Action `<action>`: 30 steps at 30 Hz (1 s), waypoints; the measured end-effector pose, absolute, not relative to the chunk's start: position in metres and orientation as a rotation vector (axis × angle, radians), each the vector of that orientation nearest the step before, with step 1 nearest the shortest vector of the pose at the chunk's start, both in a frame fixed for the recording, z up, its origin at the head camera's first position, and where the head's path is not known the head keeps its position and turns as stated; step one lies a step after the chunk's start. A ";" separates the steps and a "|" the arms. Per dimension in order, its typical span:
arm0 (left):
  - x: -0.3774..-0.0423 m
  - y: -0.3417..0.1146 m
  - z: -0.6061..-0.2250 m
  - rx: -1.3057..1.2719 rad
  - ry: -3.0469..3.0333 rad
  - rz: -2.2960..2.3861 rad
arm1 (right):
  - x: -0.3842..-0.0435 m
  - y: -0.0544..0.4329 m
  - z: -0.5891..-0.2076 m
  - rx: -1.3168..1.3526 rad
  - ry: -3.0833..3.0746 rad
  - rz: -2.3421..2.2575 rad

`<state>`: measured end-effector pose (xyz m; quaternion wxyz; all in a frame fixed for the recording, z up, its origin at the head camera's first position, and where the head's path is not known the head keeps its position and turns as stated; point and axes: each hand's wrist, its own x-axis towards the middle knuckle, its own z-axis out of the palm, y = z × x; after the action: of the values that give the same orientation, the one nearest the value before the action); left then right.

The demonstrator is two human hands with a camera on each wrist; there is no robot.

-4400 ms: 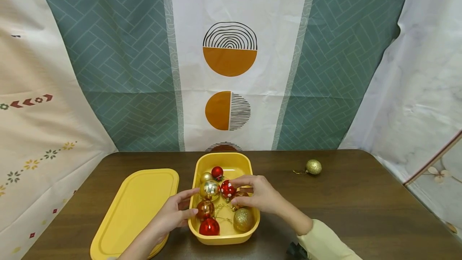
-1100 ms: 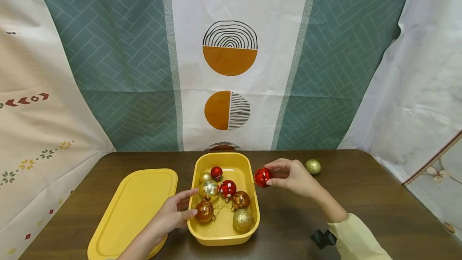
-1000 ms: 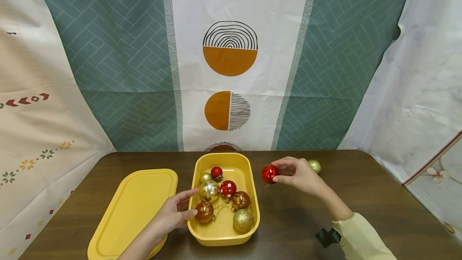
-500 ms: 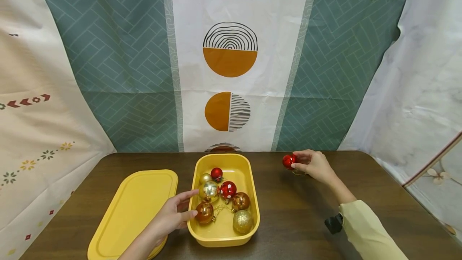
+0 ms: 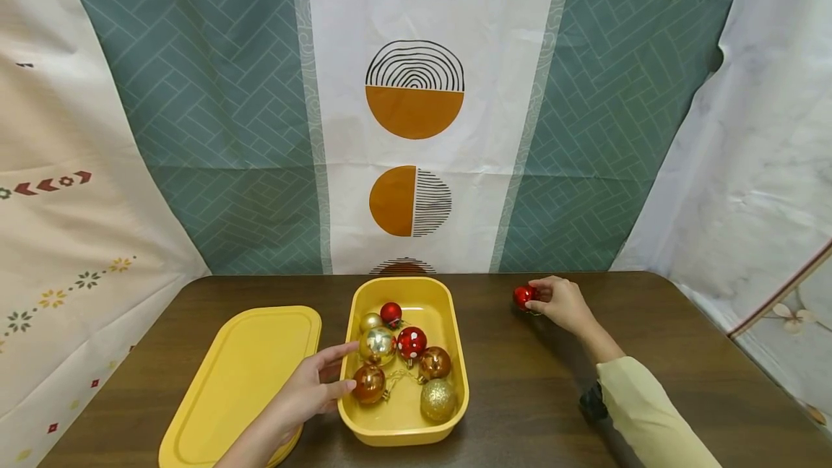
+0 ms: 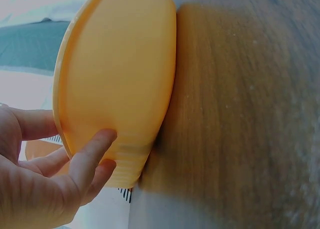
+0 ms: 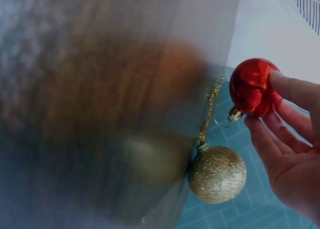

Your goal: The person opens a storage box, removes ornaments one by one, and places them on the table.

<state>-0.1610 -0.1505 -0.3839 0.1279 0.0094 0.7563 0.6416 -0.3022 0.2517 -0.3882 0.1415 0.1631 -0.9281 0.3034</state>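
Note:
My left hand [image 5: 310, 386] grips the left wall of a yellow plastic box [image 5: 403, 437]; in the left wrist view some fingers press its outside and others reach over the rim. At the back right of the table, my right hand [image 5: 564, 305] pinches a shiny red Christmas ball [image 5: 522, 297] between thumb and fingers. Its metal cap and gold string show in the right wrist view, beside a gold glitter ball [image 7: 218, 174] on the tabletop that my hand hides in the head view. Inside the box lie a dotted red ball [image 5: 412, 343], a copper ball [image 5: 370, 384] and several others.
A yellow lid [image 5: 243, 381] lies flat on the dark wooden table [image 5: 520, 410], left of the box. Patterned cloth [image 5: 416, 128] hangs behind the table's back edge.
My right hand has taken the red ball from the front left of the box, carried it right and back, and lowered it near the gold glitter ball. My left hand has stayed at the box.

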 end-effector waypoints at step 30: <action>-0.161 -0.149 -0.382 0.014 2.209 1.847 | -0.297 0.256 -0.387 0.421 -2.739 0.845</action>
<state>-0.1614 -0.1495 -0.3825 0.1306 0.0050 0.7605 0.6360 -0.2967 0.2557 -0.3870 0.1220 0.1442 -0.9383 0.2897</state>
